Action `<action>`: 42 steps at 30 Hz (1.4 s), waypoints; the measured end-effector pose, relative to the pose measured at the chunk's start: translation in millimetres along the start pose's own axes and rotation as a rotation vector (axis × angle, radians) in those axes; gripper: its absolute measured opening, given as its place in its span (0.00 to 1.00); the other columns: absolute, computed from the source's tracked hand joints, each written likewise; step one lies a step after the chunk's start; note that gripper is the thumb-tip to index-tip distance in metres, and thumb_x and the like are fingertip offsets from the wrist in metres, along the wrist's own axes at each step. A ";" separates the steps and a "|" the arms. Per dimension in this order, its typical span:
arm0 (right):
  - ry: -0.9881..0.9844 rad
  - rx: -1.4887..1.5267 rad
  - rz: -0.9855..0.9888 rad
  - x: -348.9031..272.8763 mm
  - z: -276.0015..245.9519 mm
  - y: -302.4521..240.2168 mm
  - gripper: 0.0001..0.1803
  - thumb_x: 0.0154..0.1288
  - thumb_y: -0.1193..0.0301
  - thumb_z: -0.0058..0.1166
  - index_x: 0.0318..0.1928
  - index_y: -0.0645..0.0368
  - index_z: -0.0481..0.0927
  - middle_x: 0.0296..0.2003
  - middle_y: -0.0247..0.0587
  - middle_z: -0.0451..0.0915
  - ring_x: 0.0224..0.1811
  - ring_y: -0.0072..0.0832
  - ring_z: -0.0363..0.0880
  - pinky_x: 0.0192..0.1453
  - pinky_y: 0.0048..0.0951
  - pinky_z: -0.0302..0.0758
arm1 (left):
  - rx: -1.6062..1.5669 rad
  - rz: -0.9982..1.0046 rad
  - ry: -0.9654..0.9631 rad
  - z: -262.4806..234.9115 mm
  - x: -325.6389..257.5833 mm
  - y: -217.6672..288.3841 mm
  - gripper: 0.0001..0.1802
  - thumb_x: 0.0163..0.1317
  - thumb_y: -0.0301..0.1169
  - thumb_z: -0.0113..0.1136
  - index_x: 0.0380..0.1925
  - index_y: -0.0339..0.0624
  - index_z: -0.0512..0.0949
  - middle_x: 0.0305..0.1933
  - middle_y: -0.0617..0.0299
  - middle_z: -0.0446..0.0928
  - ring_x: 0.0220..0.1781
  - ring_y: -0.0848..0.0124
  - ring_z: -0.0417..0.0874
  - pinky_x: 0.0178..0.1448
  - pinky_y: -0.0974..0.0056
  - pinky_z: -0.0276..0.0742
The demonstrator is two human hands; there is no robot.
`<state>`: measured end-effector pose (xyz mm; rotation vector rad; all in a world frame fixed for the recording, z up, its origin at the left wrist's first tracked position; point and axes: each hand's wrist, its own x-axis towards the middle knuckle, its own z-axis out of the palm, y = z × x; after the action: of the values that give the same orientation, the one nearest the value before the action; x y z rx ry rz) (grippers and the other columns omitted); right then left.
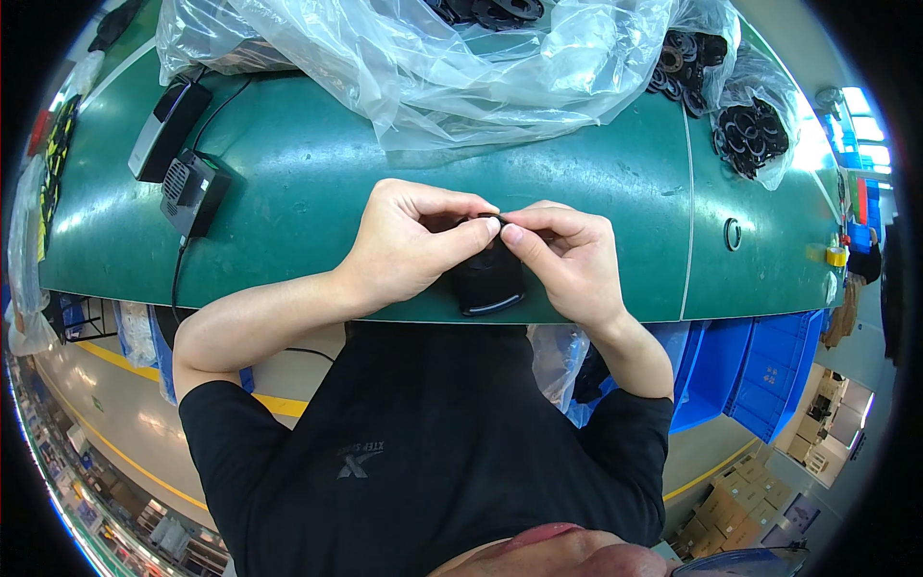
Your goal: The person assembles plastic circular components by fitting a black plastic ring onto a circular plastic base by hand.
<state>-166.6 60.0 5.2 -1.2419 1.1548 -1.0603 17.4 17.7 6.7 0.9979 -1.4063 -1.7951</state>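
A black rounded part [488, 284] with a shiny curved lower rim rests at the near edge of the green table, in front of my body. My left hand [409, 245] is closed in a pinch, thumb and forefinger at the top of this part. From the other side my right hand [574, 252] pinches the same top edge. The fingertips of both hands almost meet there. What exactly lies between them is mostly hidden by the thumbs and too small to make out.
On the green table [298, 202] lie a large clear plastic bag [461, 82], a bag of black ring-shaped parts [753, 139] and a loose black ring [734, 234]. At left are a silver-black box [169, 127] and a corded slotted box [195, 192]. Blue crates [769, 375] stand below, right.
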 end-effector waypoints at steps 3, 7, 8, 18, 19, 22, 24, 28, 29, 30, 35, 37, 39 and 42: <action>-0.008 -0.032 -0.007 -0.3 -1.9 2.9 0.06 0.60 0.79 0.56 0.37 0.69 0.80 0.32 0.39 0.79 0.33 0.18 0.76 0.38 0.16 0.71 | -0.013 -0.048 -0.040 -1.4 2.3 0.4 0.08 0.57 0.24 0.60 0.34 0.31 0.81 0.31 0.58 0.81 0.33 0.76 0.81 0.40 0.73 0.77; 0.051 0.036 0.027 0.0 -0.9 2.2 0.06 0.60 0.77 0.56 0.36 0.68 0.81 0.29 0.37 0.80 0.32 0.17 0.77 0.37 0.16 0.73 | -0.151 -0.097 -0.026 1.7 4.1 1.9 0.08 0.57 0.25 0.60 0.35 0.31 0.81 0.31 0.57 0.80 0.33 0.75 0.81 0.40 0.72 0.77; 0.052 0.036 0.027 0.2 -0.9 0.0 0.06 0.60 0.77 0.56 0.36 0.68 0.81 0.29 0.37 0.80 0.32 0.17 0.77 0.37 0.16 0.73 | -0.148 -0.106 -0.041 0.5 4.2 3.4 0.09 0.57 0.25 0.60 0.37 0.31 0.80 0.33 0.57 0.80 0.34 0.74 0.81 0.41 0.72 0.77; 0.119 0.058 -0.037 1.4 -15.1 3.8 0.06 0.61 0.76 0.55 0.36 0.67 0.82 0.29 0.36 0.81 0.29 0.15 0.74 0.34 0.15 0.70 | -0.339 -0.140 -0.220 3.2 7.2 1.3 0.16 0.60 0.25 0.57 0.48 0.29 0.74 0.41 0.56 0.80 0.43 0.76 0.79 0.50 0.72 0.75; 0.158 0.100 -0.025 1.5 -16.2 2.1 0.06 0.61 0.76 0.55 0.35 0.67 0.82 0.29 0.36 0.81 0.29 0.15 0.74 0.34 0.15 0.70 | -0.253 -0.162 -0.246 1.2 8.0 -1.0 0.15 0.61 0.26 0.57 0.47 0.30 0.75 0.38 0.58 0.80 0.40 0.77 0.79 0.47 0.72 0.76; 0.176 0.133 0.013 1.7 -16.4 -3.0 0.08 0.62 0.74 0.55 0.34 0.68 0.82 0.28 0.34 0.81 0.28 0.14 0.74 0.32 0.15 0.70 | -0.155 -0.238 -0.282 -2.4 8.9 1.2 0.13 0.61 0.27 0.57 0.45 0.31 0.77 0.35 0.61 0.80 0.37 0.79 0.78 0.44 0.72 0.77; 0.130 0.112 0.069 2.0 -16.6 -5.2 0.10 0.63 0.72 0.55 0.32 0.68 0.82 0.25 0.32 0.80 0.27 0.13 0.73 0.30 0.14 0.70 | -0.145 -0.229 -0.300 -1.1 7.0 0.1 0.13 0.61 0.27 0.57 0.44 0.32 0.77 0.34 0.63 0.80 0.35 0.80 0.78 0.42 0.72 0.77; 0.083 -0.001 0.054 0.2 -21.8 -1.3 0.12 0.64 0.70 0.54 0.32 0.68 0.82 0.24 0.32 0.80 0.25 0.12 0.73 0.29 0.14 0.69 | -0.150 -0.188 -0.351 -1.1 5.1 -3.9 0.12 0.62 0.28 0.57 0.42 0.32 0.78 0.32 0.64 0.79 0.34 0.82 0.77 0.39 0.74 0.76; 0.077 0.043 0.062 -0.5 -22.3 0.2 0.12 0.64 0.70 0.54 0.33 0.68 0.82 0.25 0.33 0.81 0.26 0.13 0.73 0.30 0.14 0.70 | -0.148 -0.187 -0.352 -0.5 5.2 -3.8 0.12 0.62 0.28 0.57 0.42 0.32 0.78 0.32 0.64 0.79 0.34 0.82 0.77 0.39 0.74 0.76; 0.070 0.087 0.070 -1.1 -22.5 1.6 0.12 0.64 0.70 0.53 0.33 0.68 0.82 0.25 0.33 0.81 0.27 0.13 0.74 0.31 0.15 0.70 | -0.169 -0.187 -0.338 0.5 5.1 -3.6 0.12 0.62 0.28 0.56 0.42 0.32 0.78 0.33 0.64 0.79 0.34 0.82 0.77 0.40 0.74 0.76; 0.183 0.212 -0.014 -6.4 -10.0 0.9 0.11 0.63 0.75 0.53 0.42 0.70 0.79 0.33 0.39 0.81 0.33 0.18 0.76 0.41 0.18 0.74 | -0.245 -0.185 -0.248 4.0 6.1 -5.6 0.12 0.62 0.29 0.56 0.43 0.32 0.78 0.34 0.64 0.79 0.35 0.81 0.77 0.40 0.74 0.75; 0.207 0.232 -0.042 -7.5 -9.9 0.0 0.12 0.63 0.77 0.53 0.45 0.71 0.77 0.36 0.42 0.80 0.36 0.20 0.77 0.44 0.19 0.75 | -0.252 -0.169 -0.257 3.1 5.5 -6.0 0.13 0.63 0.29 0.56 0.44 0.32 0.77 0.36 0.63 0.79 0.36 0.81 0.77 0.41 0.75 0.75; 0.170 0.269 -0.031 -9.3 -12.4 3.4 0.18 0.59 0.81 0.54 0.51 0.73 0.72 0.40 0.44 0.79 0.40 0.23 0.77 0.49 0.22 0.74 | -0.276 -0.155 -0.245 4.4 3.0 -4.2 0.14 0.62 0.29 0.56 0.44 0.32 0.77 0.36 0.63 0.79 0.37 0.81 0.78 0.41 0.75 0.75; 0.122 0.269 -0.064 -9.7 -6.1 -0.6 0.23 0.57 0.83 0.55 0.54 0.73 0.69 0.41 0.44 0.78 0.44 0.24 0.76 0.50 0.23 0.74 | -0.280 -0.155 -0.211 3.2 5.1 -3.0 0.14 0.62 0.30 0.56 0.45 0.32 0.77 0.37 0.63 0.79 0.37 0.81 0.78 0.41 0.75 0.75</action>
<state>-173.9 68.8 6.5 -1.0190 1.0289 -1.3079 12.0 15.6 3.3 0.8075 -1.1775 -2.1947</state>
